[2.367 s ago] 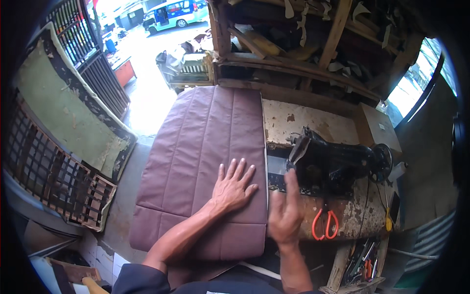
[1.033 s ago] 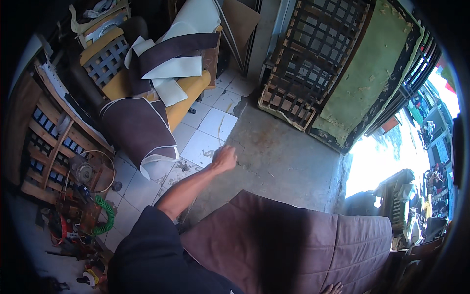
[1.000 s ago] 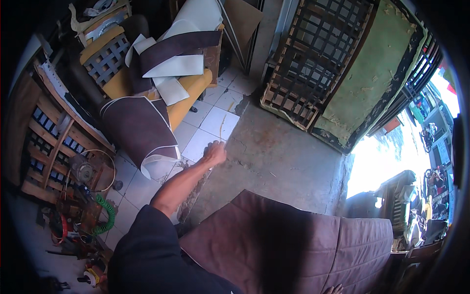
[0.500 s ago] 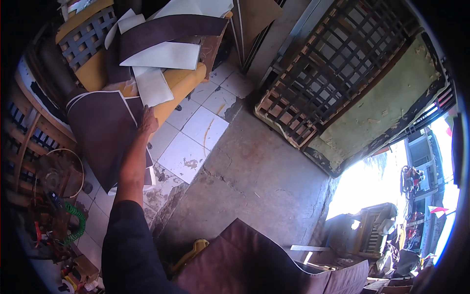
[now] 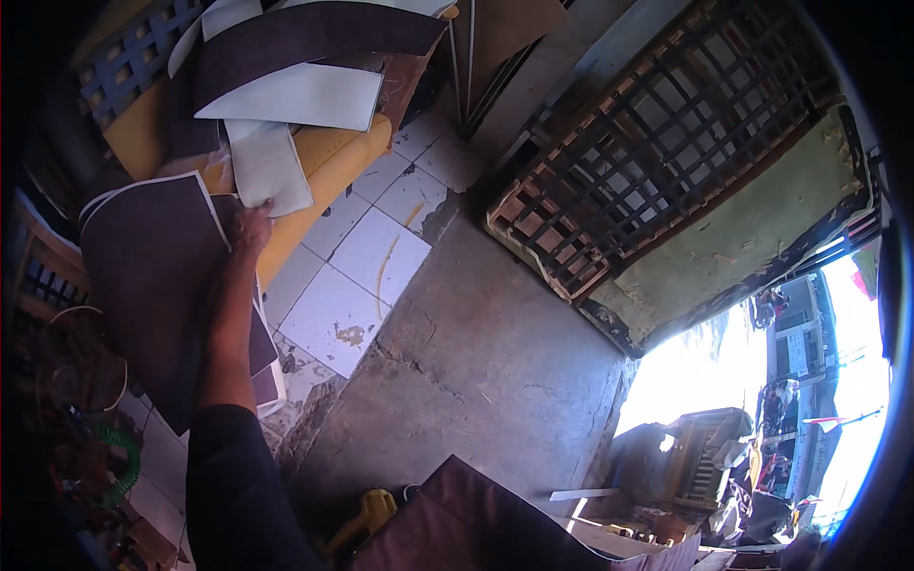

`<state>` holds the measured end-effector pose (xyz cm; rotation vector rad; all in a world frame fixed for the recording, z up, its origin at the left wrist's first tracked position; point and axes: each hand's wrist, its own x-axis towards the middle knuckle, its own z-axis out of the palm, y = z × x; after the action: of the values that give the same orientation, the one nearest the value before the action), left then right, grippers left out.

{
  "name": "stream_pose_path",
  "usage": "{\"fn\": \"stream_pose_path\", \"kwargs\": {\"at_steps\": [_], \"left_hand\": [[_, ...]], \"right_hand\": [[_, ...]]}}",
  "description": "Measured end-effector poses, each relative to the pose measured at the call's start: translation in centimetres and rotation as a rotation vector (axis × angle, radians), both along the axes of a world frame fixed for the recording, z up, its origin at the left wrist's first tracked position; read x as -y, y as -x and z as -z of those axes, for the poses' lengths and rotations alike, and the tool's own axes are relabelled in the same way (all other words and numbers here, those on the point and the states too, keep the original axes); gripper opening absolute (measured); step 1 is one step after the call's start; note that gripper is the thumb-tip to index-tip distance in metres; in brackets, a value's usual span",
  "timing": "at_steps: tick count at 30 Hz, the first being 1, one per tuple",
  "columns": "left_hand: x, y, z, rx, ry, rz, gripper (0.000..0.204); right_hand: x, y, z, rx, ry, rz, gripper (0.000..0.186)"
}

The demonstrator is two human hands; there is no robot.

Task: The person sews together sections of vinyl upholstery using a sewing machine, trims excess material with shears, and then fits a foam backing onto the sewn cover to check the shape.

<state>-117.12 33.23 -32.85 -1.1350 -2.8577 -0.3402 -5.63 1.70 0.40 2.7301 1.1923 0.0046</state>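
From the head view, the left hand (image 5: 249,226) is stretched to the far left — its fingers are closed on the edge of a dark brown sheet (image 5: 157,276) beside a white sheet (image 5: 269,167). The right hand is out of sight.

Dark short sleeve (image 5: 238,485) above a bare forearm (image 5: 228,324).

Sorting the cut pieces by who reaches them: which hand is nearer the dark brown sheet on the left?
Left. The left hand touches the dark brown sheet at its upper edge; the right hand is out of view.
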Motion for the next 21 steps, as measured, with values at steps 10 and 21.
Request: {"fn": "stream_pose_path", "kwargs": {"at_steps": [10,21], "left_hand": [[0.7,-3.2,0.0,0.065,0.302,0.021,0.03],[8.8,-22.6,-16.7,0.379,0.526,0.546,0.039]], "right_hand": [[-0.1,0.1,1.4,-0.08,-0.044,0.008,0.049],[3.6,-2.0,1.1,-0.141,-0.068,-0.021,0.045]]}}
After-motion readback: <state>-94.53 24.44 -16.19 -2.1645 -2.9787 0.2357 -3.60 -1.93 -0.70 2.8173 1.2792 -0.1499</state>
